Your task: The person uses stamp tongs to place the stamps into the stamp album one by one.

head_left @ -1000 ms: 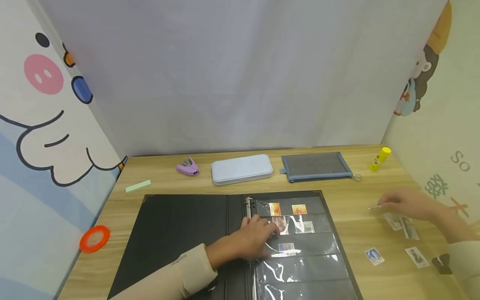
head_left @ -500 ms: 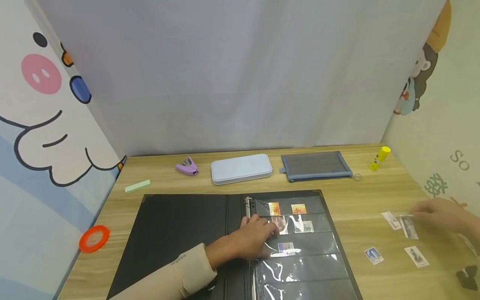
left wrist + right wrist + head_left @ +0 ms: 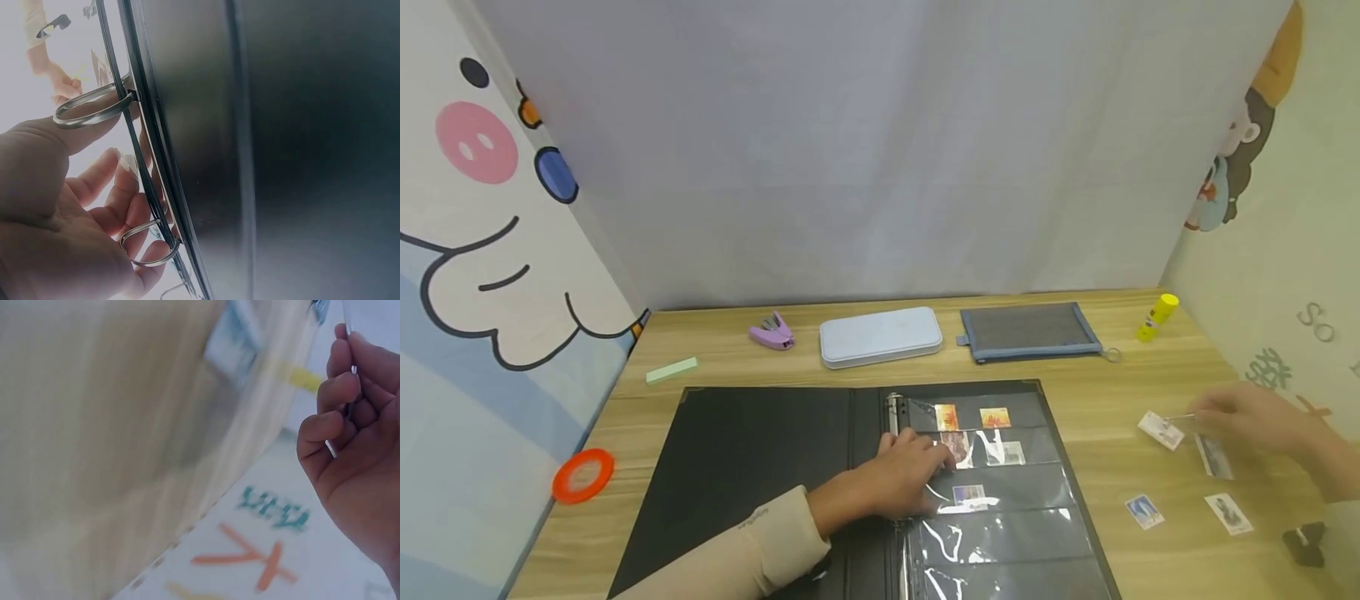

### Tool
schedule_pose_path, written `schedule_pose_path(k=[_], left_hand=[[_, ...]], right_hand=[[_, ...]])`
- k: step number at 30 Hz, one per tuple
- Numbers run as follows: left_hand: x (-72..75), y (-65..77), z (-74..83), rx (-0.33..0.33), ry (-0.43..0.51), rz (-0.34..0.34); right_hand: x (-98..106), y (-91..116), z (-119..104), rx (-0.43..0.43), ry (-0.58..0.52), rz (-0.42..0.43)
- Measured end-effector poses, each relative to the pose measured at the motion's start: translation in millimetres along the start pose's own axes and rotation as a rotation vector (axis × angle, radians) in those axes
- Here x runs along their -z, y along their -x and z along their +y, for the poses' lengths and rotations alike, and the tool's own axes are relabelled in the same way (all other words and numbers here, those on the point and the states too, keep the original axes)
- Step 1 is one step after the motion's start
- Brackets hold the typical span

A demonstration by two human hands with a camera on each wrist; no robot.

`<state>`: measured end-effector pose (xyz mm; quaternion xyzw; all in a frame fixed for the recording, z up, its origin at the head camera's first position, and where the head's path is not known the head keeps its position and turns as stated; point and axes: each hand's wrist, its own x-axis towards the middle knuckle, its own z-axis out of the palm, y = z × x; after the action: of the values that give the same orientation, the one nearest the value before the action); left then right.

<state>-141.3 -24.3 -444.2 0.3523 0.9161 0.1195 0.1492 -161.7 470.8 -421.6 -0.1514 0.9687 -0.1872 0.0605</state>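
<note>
My right hand (image 3: 1255, 421) grips slim metal tweezers (image 3: 348, 411). At their tips, in the head view, is a pale stamp (image 3: 1161, 430); whether it touches the table cannot be told. A greyish stamp (image 3: 1213, 457) lies partly below that hand, with a blue stamp (image 3: 1145, 511) and a white-bordered stamp (image 3: 1228, 513) nearer the front. My left hand (image 3: 904, 477) rests on the clear pocket page (image 3: 1022, 533) of a black ring binder (image 3: 760, 458), fingers loosely bent beside the metal rings (image 3: 94, 119). Several stamps sit in the upper pockets.
Along the back stand a purple hole punch (image 3: 772, 332), a pale blue case (image 3: 880, 337), a grey mesh pouch (image 3: 1030, 330) and a yellow glue stick (image 3: 1157, 317). At left lie a green strip (image 3: 672, 371) and an orange ring (image 3: 583, 457). A curtain closes the back.
The right hand went right to the loose stamps, then came back slightly left with the tweezers. One pale stamp has shifted left and turned with the tips. The left hand stays put.
</note>
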Motion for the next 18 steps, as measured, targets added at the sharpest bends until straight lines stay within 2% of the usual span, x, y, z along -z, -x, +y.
schedule_pose_path(k=[5,9,18], left_hand=[[-0.4,-0.8,-0.4,-0.006,0.008,-0.003],[-0.3,-1.8,0.3,-0.007,0.013,-0.007],[-0.7,-2.2,1.1,-0.007,-0.006,-0.004]], right_hand=[[-2.4,-16.3,-31.3,0.057,0.035,0.027],[-7.2,-30.4,-59.5,0.065,0.059,-0.013],[-24.9,-70.3,-115.1,0.185,-0.074,-0.127]])
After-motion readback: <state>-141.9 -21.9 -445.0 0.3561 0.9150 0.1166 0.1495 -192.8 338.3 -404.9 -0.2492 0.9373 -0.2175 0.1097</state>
